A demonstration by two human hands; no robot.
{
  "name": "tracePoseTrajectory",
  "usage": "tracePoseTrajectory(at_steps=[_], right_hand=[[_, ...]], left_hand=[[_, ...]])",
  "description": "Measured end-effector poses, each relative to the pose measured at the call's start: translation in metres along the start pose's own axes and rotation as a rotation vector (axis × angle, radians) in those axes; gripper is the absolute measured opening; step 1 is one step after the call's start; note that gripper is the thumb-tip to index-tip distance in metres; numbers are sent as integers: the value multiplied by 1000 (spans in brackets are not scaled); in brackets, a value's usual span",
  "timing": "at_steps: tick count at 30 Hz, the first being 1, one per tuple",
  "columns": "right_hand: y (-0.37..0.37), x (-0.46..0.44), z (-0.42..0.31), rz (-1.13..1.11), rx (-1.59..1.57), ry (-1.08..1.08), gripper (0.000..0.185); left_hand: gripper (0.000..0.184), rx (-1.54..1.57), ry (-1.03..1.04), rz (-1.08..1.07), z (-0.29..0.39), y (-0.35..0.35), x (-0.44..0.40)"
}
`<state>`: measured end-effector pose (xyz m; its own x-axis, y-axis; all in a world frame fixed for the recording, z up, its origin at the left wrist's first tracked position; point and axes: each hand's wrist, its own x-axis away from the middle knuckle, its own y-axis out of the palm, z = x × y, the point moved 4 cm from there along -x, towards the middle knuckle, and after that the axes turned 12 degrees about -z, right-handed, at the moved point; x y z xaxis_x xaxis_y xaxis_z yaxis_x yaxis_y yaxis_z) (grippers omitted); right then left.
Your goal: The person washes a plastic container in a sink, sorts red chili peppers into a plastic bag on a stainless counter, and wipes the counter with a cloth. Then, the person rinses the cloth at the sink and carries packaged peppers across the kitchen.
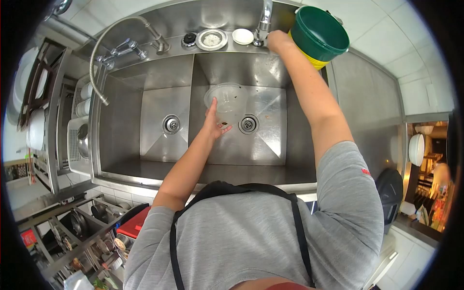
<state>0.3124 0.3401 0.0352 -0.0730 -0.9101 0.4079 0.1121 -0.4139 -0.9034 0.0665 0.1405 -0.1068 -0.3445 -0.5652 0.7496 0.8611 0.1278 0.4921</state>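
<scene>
A clear round plastic bowl is in the right sink basin. My left hand is beside its near left rim with fingers spread, the thumb overlapping the rim; I cannot tell whether it touches. Up at the back ledge, my right hand is closed against the base of the chrome faucet, at its handle, with the fingertips mostly hidden. Small dark food scraps lie near the bowl and the drain.
A green bucket set in a yellow one stands right of the faucet. A strainer and a white dish sit on the ledge. A hose spout arches over the left basin. Racks with dishes stand left.
</scene>
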Motion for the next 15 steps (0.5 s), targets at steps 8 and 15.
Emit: tracePoseTrajectory(at_steps=[8,15], right_hand=[[46,49,-38,-259,-4,-491,28],[41,87,-49,-505,-506,-637,23]], left_hand=[[85,-120,-107,119,-16,9,-18],[77,-113,-223,-100,-38,17,-27]])
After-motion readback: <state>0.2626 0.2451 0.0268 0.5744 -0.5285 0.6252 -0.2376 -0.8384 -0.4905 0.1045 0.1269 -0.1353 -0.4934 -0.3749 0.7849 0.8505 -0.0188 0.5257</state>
